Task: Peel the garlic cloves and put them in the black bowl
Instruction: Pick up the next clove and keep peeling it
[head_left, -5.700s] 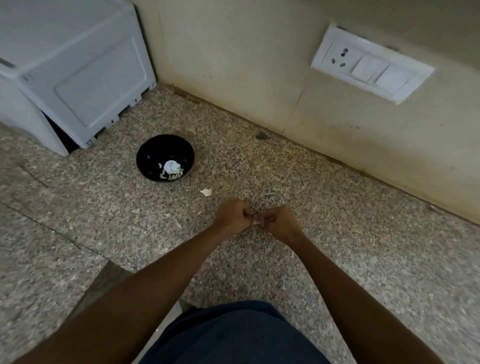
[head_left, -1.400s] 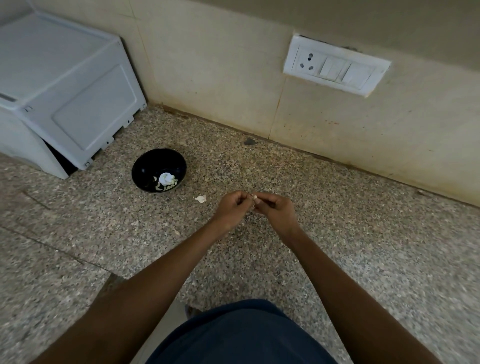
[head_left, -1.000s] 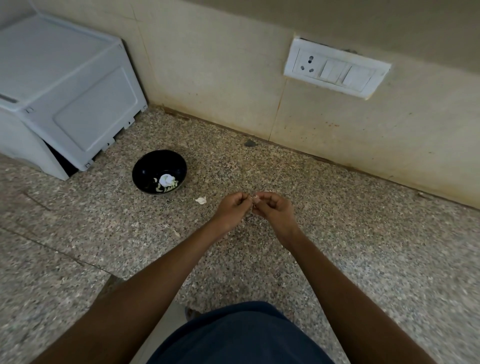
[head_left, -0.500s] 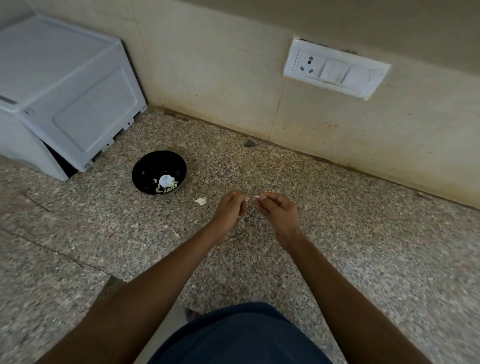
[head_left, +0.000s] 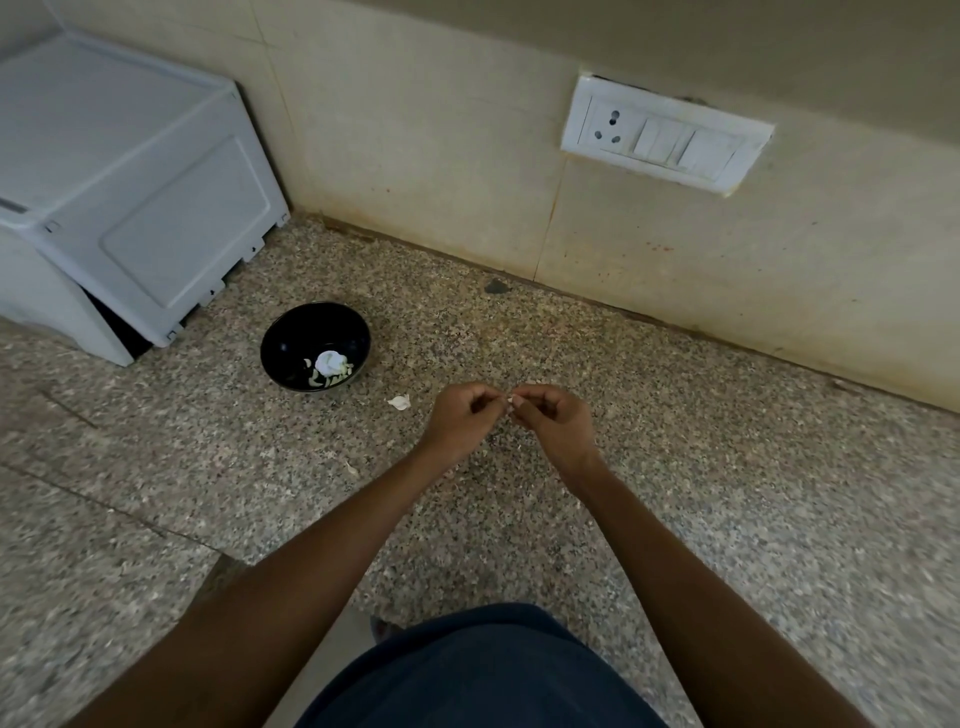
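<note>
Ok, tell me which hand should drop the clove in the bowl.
Left, probably. The bowl sits on the left hand's side, so the right hand would have to cross over it. But the clove looks pinched mostly by the right, so hand it over first.

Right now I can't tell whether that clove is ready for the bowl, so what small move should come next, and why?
Probably keep pulling skin off. The left hand and right hand both pinch the small garlic clove between their fingertips above the counter, well to the right of the black bowl. The clove is too small to tell whether it is bare, so finishing the peel comes before carrying it over.
</note>
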